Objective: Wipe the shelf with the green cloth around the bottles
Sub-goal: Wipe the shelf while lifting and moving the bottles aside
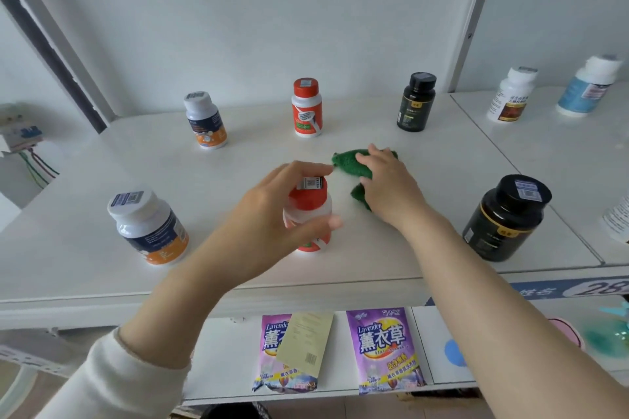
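Gripping the red bottle (308, 202) with the left hand (269, 211): fingers curled over the orange-red cap, thumb across the white body. Blurred at the thumb tip; hard to tell whether standing on the shelf (102, 163) or lifted just clear of it. Pressing down on the cloth (347, 161) with the right hand (388, 184), fingers straight and spread, palm flat, nothing pinched. Cloth green and bunched, lying on the shelf just right of and behind the red bottle, near it but apart. Mostly covered by the right hand: one lobe poking out past the fingertips toward the left, ending close to the left hand's fingertips; another lobe showing beneath the thumb, on the side nearest the red bottle. Well left of the red bottle, a blue bottle (149, 228) with a white cap; well right of it, a black bottle (507, 218). Behind the red bottle, a back row: far blue bottle (206, 121) to the left, far red bottle (306, 109) straight behind, far black bottle (416, 102) to the right, all upright and apart from the cloth. Further right of the red bottle, on the next board, two white-capped bottles (510, 95). Below and in front of the red bottle, on a lower level, two purple pouches (388, 350).
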### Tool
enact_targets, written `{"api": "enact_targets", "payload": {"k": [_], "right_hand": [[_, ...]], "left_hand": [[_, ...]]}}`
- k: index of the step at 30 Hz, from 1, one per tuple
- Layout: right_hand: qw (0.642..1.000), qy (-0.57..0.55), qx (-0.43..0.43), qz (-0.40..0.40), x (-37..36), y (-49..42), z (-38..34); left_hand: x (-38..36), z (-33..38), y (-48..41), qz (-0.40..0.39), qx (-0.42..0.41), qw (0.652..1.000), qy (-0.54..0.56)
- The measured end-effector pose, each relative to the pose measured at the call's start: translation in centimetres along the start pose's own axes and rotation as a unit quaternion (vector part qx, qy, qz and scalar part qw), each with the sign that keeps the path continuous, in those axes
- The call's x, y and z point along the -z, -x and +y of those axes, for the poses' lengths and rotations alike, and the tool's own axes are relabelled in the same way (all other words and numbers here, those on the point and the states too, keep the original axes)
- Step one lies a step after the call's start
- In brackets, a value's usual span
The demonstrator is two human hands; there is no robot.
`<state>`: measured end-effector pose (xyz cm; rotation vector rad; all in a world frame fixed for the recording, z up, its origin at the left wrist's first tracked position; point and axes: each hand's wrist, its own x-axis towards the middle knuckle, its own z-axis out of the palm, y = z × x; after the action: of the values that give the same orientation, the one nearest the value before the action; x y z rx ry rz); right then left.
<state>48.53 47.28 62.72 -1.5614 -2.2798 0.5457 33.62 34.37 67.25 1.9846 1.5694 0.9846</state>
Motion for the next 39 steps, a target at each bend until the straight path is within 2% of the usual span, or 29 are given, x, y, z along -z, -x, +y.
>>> {"api": "enact_targets", "payload": {"k": [4,8,12,15,17,21,24,26,29,32,36,39], "right_hand": [[0.999,0.033,-0.008,0.02,-0.1,-4.1,0.0],[0.997,0.018,0.063,-0.039,-0.6,-4.1,-1.4],[0.978,-0.03,0.166,-0.119,-1.0,2.4,-3.0],[0.964,-0.062,0.227,-0.125,-0.6,8.6,-2.7],[0.959,-0.094,0.239,-0.124,0.2,11.7,-2.0],[0.96,-0.192,0.156,-0.133,2.8,14.8,-0.9],[0.975,-0.208,0.083,-0.012,3.4,15.1,-0.7],[0.972,-0.222,0.04,0.071,3.5,14.5,-1.0],[0.96,-0.247,0.0,0.131,3.6,12.9,-1.5],[0.95,-0.267,-0.024,0.158,4.0,10.8,-2.2],[0.947,-0.274,-0.057,0.157,4.3,7.7,-2.8],[0.947,-0.263,-0.083,0.165,4.2,4.2,-2.9]], "left_hand": [[0.4,0.2,-0.2,0.032,0.033,0.999,-0.01],[2.5,0.3,0.4,0.077,0.048,0.996,0.0],[3.9,0.4,1.4,0.128,0.05,0.991,-0.006],[3.7,0.6,1.6,0.131,0.052,0.99,0.007],[3.1,0.9,1.7,0.122,0.056,0.991,0.017],[1.9,1.3,1.5,0.112,0.062,0.992,0.019],[0.9,1.3,0.8,0.101,0.07,0.992,0.022],[0.2,1.2,0.4,0.088,0.069,0.994,0.01],[-0.8,1.1,-0.1,0.073,0.071,0.995,0.002],[-1.5,1.0,-0.5,0.062,0.059,0.996,-0.004],[-0.6,0.7,-0.8,0.023,0.049,0.998,-0.013],[2.7,0.7,-3.7,0.061,0.011,0.997,-0.042]]}}
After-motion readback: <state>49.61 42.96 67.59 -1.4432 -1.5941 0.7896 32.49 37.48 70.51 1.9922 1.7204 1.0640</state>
